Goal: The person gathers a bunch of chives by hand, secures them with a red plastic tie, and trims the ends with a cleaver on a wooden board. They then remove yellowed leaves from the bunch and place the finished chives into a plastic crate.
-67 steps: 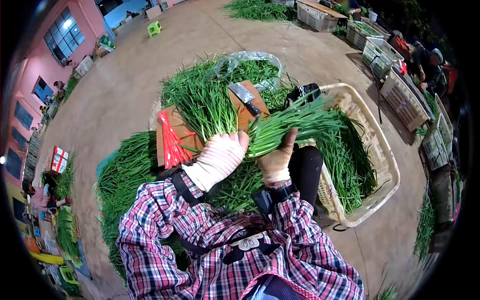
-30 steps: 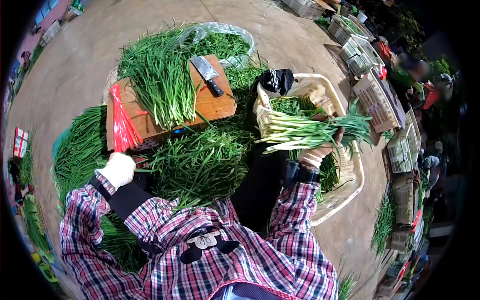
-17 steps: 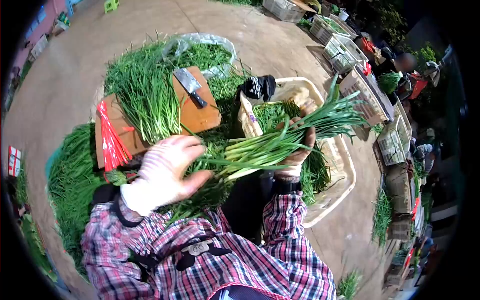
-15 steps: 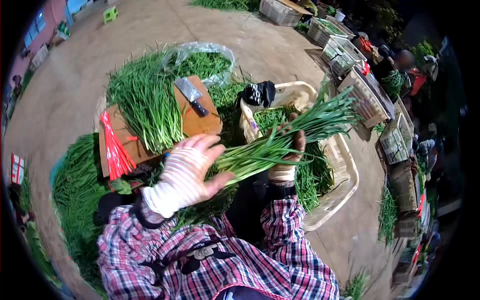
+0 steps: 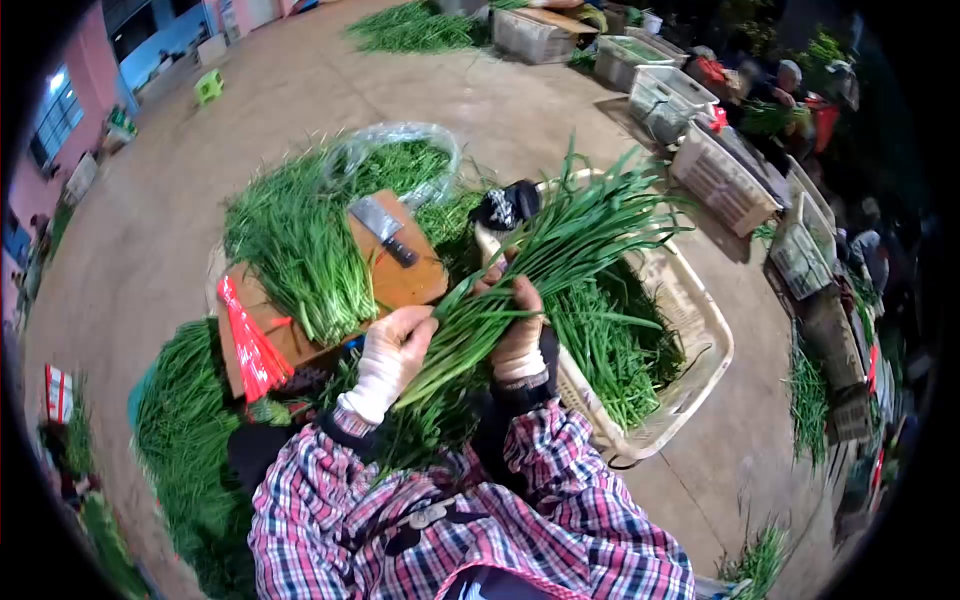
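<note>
A bunch of long green stalks [image 5: 560, 243] lies across my right hand [image 5: 518, 325], whose fingers are wrapped round it, leaves toward the upper right. My left hand [image 5: 393, 352], banded in white at palm and wrist, is closed in a pinch beside the pale stalk ends; what it pinches is too small to make out. To the left, a wooden board [image 5: 415, 262] bears a cleaver [image 5: 382, 228], a pile of stalks [image 5: 318, 268] and red strips [image 5: 252, 345]. On the right, a cream plastic basket [image 5: 706, 330] holds more greens [image 5: 615, 350].
Black-and-white cloth [image 5: 507, 206] hangs at the basket's rim. Clear plastic [image 5: 437, 150] surrounds greens behind the board. More greens [image 5: 190, 430] lie at the left. Crates [image 5: 722, 178] line the right side, with a person [image 5: 787, 85] among them. A green stool [image 5: 209, 87] stands far back.
My left hand has gone from spread fingers to a pinch and turned. My right hand has moved left with the bunch, whose leaves now point more upward. The camera view has shifted.
</note>
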A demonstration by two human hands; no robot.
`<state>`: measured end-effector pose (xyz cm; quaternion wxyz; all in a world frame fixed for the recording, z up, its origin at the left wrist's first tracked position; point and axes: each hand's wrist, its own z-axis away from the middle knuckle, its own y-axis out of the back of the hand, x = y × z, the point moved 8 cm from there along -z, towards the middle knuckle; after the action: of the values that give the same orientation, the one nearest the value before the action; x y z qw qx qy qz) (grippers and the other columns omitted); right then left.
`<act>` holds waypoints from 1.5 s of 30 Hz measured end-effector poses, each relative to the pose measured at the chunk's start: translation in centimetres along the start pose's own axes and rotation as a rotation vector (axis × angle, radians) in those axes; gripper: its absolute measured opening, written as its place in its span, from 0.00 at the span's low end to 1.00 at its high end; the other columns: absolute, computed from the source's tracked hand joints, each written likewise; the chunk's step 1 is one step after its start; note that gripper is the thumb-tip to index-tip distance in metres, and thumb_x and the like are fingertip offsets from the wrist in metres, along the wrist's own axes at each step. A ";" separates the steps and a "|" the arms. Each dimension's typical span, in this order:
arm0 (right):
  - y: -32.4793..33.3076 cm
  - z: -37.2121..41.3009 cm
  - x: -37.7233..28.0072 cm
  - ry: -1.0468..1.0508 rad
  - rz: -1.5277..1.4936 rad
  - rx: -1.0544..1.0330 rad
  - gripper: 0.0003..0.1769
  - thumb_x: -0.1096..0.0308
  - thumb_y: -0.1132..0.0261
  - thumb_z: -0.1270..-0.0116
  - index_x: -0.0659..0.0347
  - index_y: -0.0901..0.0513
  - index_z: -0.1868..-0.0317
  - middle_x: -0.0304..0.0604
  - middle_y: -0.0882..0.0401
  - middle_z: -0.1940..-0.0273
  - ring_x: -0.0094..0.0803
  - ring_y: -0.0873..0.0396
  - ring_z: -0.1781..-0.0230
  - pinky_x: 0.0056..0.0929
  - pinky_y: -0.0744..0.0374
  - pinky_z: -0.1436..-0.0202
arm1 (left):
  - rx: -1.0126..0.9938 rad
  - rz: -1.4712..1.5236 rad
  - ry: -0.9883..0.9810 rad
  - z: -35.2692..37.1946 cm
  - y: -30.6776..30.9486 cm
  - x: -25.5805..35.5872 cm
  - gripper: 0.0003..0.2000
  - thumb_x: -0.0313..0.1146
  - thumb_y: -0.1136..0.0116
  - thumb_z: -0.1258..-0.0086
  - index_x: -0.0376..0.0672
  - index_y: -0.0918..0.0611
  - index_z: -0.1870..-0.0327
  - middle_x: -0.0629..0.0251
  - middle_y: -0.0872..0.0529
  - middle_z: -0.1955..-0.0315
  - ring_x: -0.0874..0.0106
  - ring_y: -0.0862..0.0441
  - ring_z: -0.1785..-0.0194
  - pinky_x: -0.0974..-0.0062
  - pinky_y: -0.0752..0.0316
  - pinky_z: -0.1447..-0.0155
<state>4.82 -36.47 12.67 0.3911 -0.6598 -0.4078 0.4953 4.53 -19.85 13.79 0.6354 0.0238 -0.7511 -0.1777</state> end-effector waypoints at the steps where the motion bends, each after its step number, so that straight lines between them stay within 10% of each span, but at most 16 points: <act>1: 1.5 -0.2 0.6 -0.007 -0.044 0.035 0.26 0.57 0.32 0.35 0.58 0.25 0.41 0.38 0.21 0.58 0.33 0.22 0.58 0.38 0.21 0.48 | 0.012 0.202 -0.003 0.0 0.2 -1.0 0.08 0.30 0.39 0.29 0.33 0.16 0.58 0.62 0.11 0.61 0.74 0.16 0.56 0.77 0.24 0.48; 5: 2.3 -0.1 0.9 0.084 -0.107 0.092 0.28 0.57 0.33 0.34 0.51 0.29 0.35 0.35 0.23 0.58 0.31 0.23 0.58 0.40 0.24 0.45 | 0.076 0.812 -0.047 0.9 2.5 -1.2 0.13 0.41 0.41 0.26 0.38 0.16 0.62 0.61 0.12 0.60 0.69 0.15 0.57 0.69 0.22 0.47; 10: 5.2 -1.3 0.3 0.073 -0.260 0.044 0.19 0.57 0.34 0.32 0.56 0.23 0.46 0.36 0.24 0.59 0.28 0.25 0.61 0.35 0.27 0.45 | 0.130 0.947 0.109 4.2 8.0 -0.4 0.17 0.49 0.45 0.25 0.43 0.22 0.63 0.70 0.24 0.75 0.83 0.40 0.83 0.79 0.32 0.75; 15: 6.7 -2.3 -2.5 0.120 -0.208 0.049 0.19 0.54 0.35 0.32 0.61 0.24 0.52 0.37 0.21 0.58 0.30 0.24 0.59 0.30 0.26 0.43 | 0.066 0.293 0.340 8.7 13.9 -8.7 0.15 0.47 0.44 0.26 0.42 0.22 0.61 0.69 0.22 0.74 0.84 0.33 0.83 0.85 0.38 0.80; 16: 6.7 -2.6 -2.7 0.120 -0.188 0.084 0.20 0.54 0.35 0.32 0.61 0.24 0.52 0.37 0.21 0.57 0.30 0.24 0.59 0.30 0.26 0.43 | -0.188 -0.085 0.548 9.5 13.6 -11.9 0.19 0.49 0.40 0.31 0.40 0.20 0.55 0.62 0.17 0.63 0.74 0.19 0.68 0.76 0.24 0.68; 19: 6.8 -2.7 -2.8 0.124 -0.063 0.115 0.22 0.52 0.37 0.31 0.63 0.25 0.50 0.39 0.23 0.59 0.31 0.25 0.58 0.33 0.26 0.43 | -0.390 -1.099 0.225 10.9 12.9 -10.9 0.35 0.57 0.37 0.39 0.42 0.25 0.36 0.49 0.27 0.37 0.56 0.30 0.32 0.55 0.35 0.31; 26: 0.3 -3.1 2.2 -0.071 -0.027 -0.069 0.26 0.51 0.39 0.31 0.59 0.26 0.39 0.37 0.18 0.58 0.33 0.22 0.54 0.41 0.27 0.38 | 0.147 0.485 0.150 6.9 11.4 -7.0 0.36 0.57 0.46 0.28 0.36 0.33 0.28 0.58 0.28 0.32 0.69 0.32 0.29 0.71 0.38 0.28; 30: -2.5 -3.9 4.9 -0.023 -0.006 -0.178 0.36 0.51 0.35 0.33 0.56 0.34 0.29 0.38 0.21 0.51 0.34 0.23 0.50 0.42 0.33 0.32 | 0.162 0.849 0.168 5.2 7.2 -6.3 0.40 0.62 0.48 0.29 0.36 0.33 0.28 0.58 0.27 0.33 0.70 0.31 0.30 0.70 0.40 0.27; 39: -2.9 -5.4 9.6 -0.193 0.020 -0.007 0.38 0.54 0.29 0.38 0.55 0.34 0.31 0.31 0.24 0.58 0.25 0.24 0.58 0.31 0.26 0.43 | 0.478 0.606 0.039 5.5 13.4 -8.6 0.25 0.52 0.44 0.27 0.39 0.19 0.41 0.63 0.16 0.45 0.72 0.23 0.41 0.75 0.34 0.33; 45: -4.6 -11.5 14.8 -0.471 0.410 0.000 0.27 0.50 0.37 0.33 0.58 0.23 0.40 0.41 0.18 0.60 0.37 0.19 0.61 0.42 0.18 0.55 | 0.534 0.483 0.061 3.9 21.3 -10.9 0.24 0.47 0.44 0.27 0.39 0.21 0.39 0.63 0.19 0.40 0.72 0.25 0.37 0.70 0.34 0.31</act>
<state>17.88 -22.35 14.31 0.1779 -0.5954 -0.3458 0.7030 6.89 3.82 9.33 0.6525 0.0158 -0.7357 0.1809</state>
